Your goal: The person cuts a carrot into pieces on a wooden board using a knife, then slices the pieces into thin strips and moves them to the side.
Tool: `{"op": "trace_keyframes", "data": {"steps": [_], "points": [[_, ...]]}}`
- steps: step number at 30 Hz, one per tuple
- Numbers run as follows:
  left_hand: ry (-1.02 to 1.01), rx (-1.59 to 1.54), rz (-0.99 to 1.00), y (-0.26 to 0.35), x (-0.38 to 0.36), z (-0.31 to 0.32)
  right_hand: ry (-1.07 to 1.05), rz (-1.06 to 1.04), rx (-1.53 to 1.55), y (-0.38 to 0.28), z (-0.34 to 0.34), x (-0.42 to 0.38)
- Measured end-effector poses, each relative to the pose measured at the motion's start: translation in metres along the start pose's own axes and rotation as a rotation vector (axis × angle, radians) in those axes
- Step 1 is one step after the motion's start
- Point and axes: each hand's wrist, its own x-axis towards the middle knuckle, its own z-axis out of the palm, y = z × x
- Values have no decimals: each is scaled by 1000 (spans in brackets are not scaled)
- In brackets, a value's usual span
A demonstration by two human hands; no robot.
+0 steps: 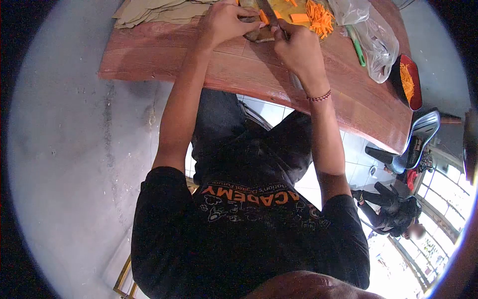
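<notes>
My right hand [302, 47] grips a kitchen knife [269, 12], its blade pointing away from me over a cutting board [259, 35]. With bent fingers, my left hand [225, 22] pinches a carrot piece [263, 18] right beside the blade. A pile of carrot strips [319, 20] lies to the right of the knife, with a thicker carrot chunk [299, 18] at its left. The top edge of the view cuts off part of the board, and my fingers hide some of the carrot.
Flattened brown cardboard [154, 12] covers the table's [149, 52] far left. On the right are a clear plastic bag [381, 47], a green-handled tool [358, 50] and a red bowl [416, 94] of carrot shreds. A chair [423, 132] and another person [393, 209] are beyond.
</notes>
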Motion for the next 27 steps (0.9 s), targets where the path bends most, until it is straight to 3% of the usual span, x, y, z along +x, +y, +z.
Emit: {"op": "trace_keyframes", "data": {"steps": [5,9,18,23,27], "points": [[-130,178,-179,12,4,-7,-50,9,-109,8,2,16],[-57,125,-94,2,5,-2,-117,65,41,20,8,25],[-54,26,-140,8,2,-3,-95,-39,-150,13,-20,-8],[-34,68,-104,8,2,-2,-19,43,-66,25,-18,-6],[-7,68,-84,7,0,0,40,-8,57,14,-14,-10]]}}
